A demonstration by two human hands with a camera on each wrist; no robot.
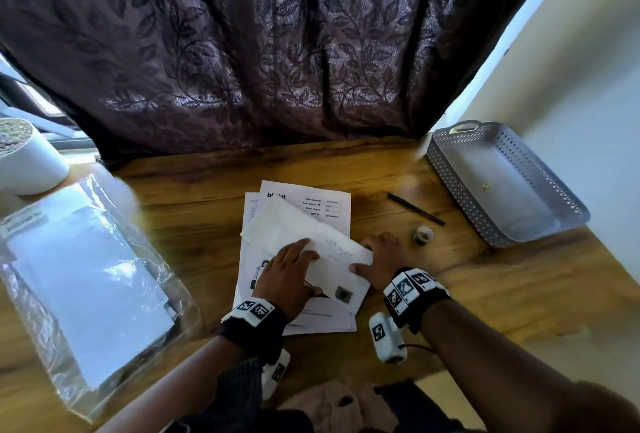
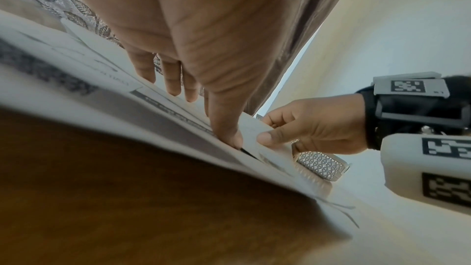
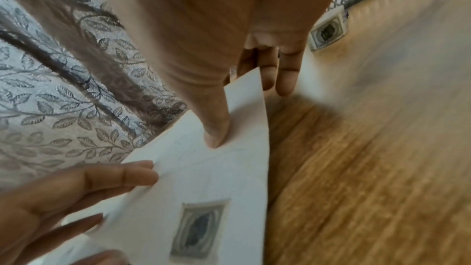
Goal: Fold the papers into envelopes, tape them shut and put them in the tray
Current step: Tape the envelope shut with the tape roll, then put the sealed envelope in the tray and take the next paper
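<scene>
A white sheet point(image 1: 332, 252) with a small stamp-like print lies askew and partly folded on a stack of printed papers point(image 1: 304, 204) in the middle of the wooden table. My left hand point(image 1: 304, 266) rests flat on its left part, fingers straight and thumb point(image 2: 229, 136) pressing down. My right hand point(image 1: 367, 256) pinches the sheet's right edge point(image 3: 249, 108), thumb point(image 3: 216, 132) on top and fingers underneath. A small tape roll point(image 1: 424, 234) stands just right of my right hand. The grey perforated tray point(image 1: 450, 169) sits at the far right and holds no envelopes.
A black pen point(image 1: 415, 209) lies between the papers and the tray. A clear plastic bag of blank sheets point(image 1: 86, 276) covers the table's left side, with a white pot point(image 1: 31, 162) behind it. A dark leaf-patterned curtain point(image 1: 277, 51) hangs along the table's far edge.
</scene>
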